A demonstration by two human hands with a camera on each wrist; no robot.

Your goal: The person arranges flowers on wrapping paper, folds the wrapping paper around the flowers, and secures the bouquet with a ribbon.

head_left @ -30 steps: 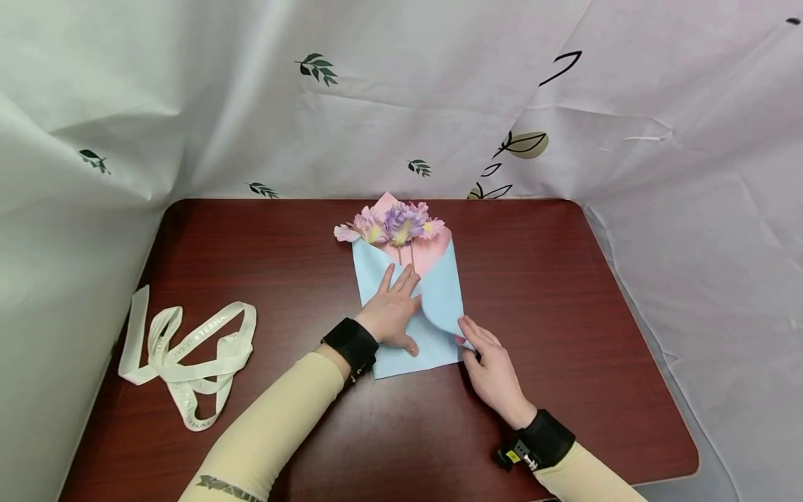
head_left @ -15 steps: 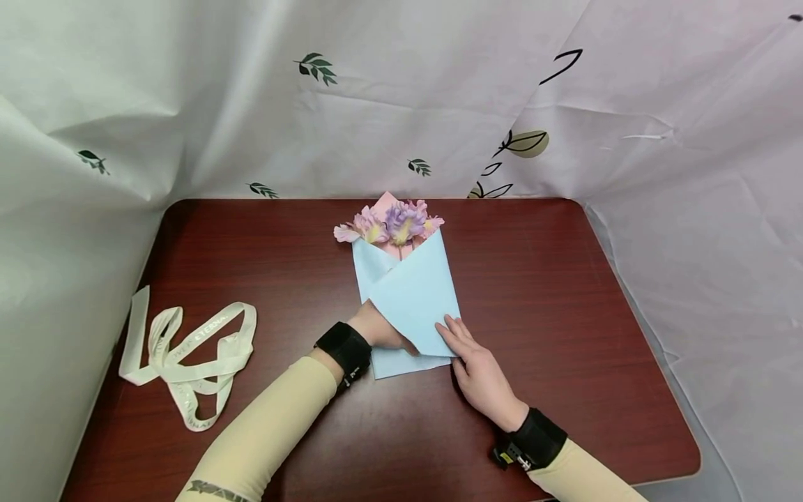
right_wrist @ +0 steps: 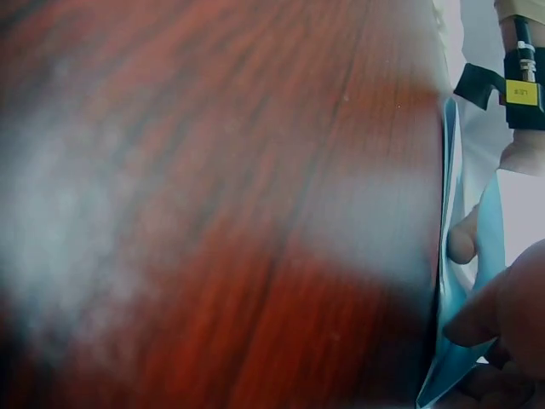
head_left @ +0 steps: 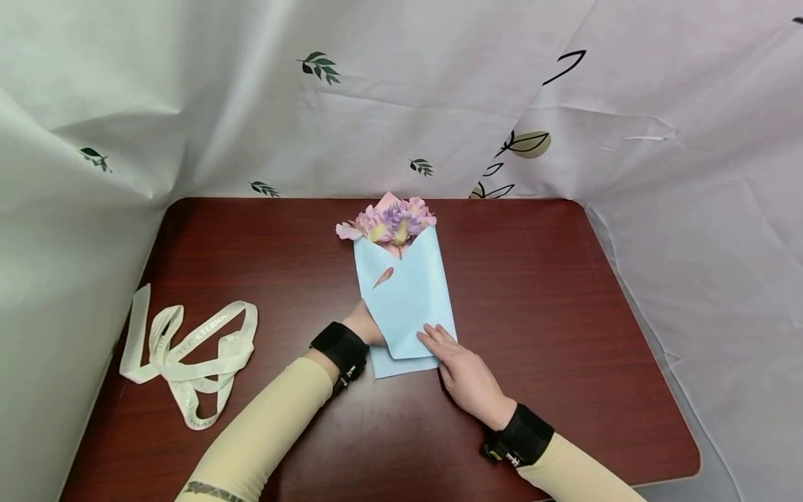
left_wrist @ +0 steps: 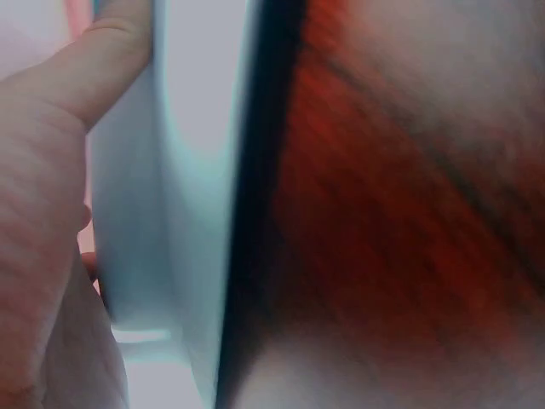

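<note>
1. The left hand is mostly hidden under the folded flap, so its shape is only partly clear. Its fingers seem extended, w/ one fingertip showing at the flap's edge; prob. it presses the lower layer and grips nothing.
2. The right hand has fingers nearly straight, resting on the flap near its lower right edge; no firm grip is seen.
3. Btw. the hands is the light-blue wrapping paper w/ pink inner side, near the middle of the dark red-brown wooden table. If the left hand is pulled out fast, the flap may shift or crease crooked, b/c this hand is inside the layers.
4. No fastening is visible on the flap. If the right hand lifts too early, the paper may spring up, b/c its fold looks not pressed sharp.
5. The ruffled pink-and-purple flowers stick out at the top. A too tight fold could crush petals; a too loose one could let the stems slide.
6. The long white printed ribbon lies in loose loops on the table's left side, well apart from the paper. If pulled carelessly, it may knot, b/c the loops cross.
</note>
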